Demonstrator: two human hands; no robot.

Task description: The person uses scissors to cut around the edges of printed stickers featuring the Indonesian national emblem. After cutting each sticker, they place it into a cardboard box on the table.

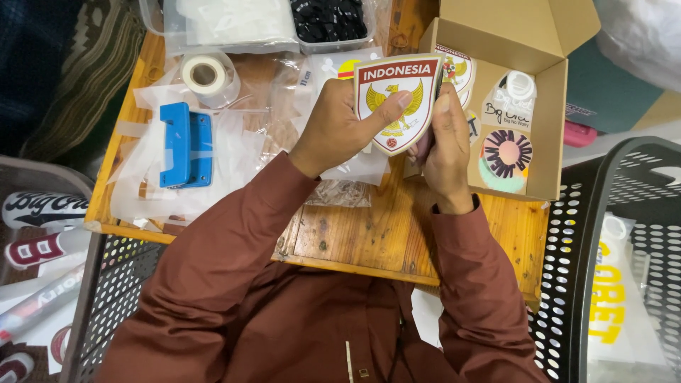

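Near the top centre of the frame, both hands hold up a shield-shaped emblem sticker (pixel 399 99) in red and white with a gold bird on it, its printed face turned toward the camera. The left hand (pixel 339 128) grips it from the left, fingers curled behind and the thumb pressed flat across the lower front of the shield. The right hand (pixel 445 145) closes on its right edge, fingers bent together around what looks like a thin stack behind the front sticker; how many pieces are in that stack cannot be told. Both arms wear rust-brown sleeves (pixel 234 255) that fill the lower middle of the frame. Just right of the hands sits an open cardboard box (pixel 553 135) with its lid flap raised, holding a second shield sticker partly hidden behind the first, a round sticker (pixel 505 154) in pink and teal with dark lettering, and a small white roll (pixel 520 85). The box rests on a wooden counter (pixel 355 234). On the left part of the counter lie clear plastic sleeves, with a blue hole punch (pixel 186 145) on top of them and a roll of clear tape (pixel 204 74) just above it. At the top edge stand clear plastic bins (pixel 234 28), one with white pieces and one with black pieces. A black perforated metal chair (pixel 610 213) shows at the right edge.
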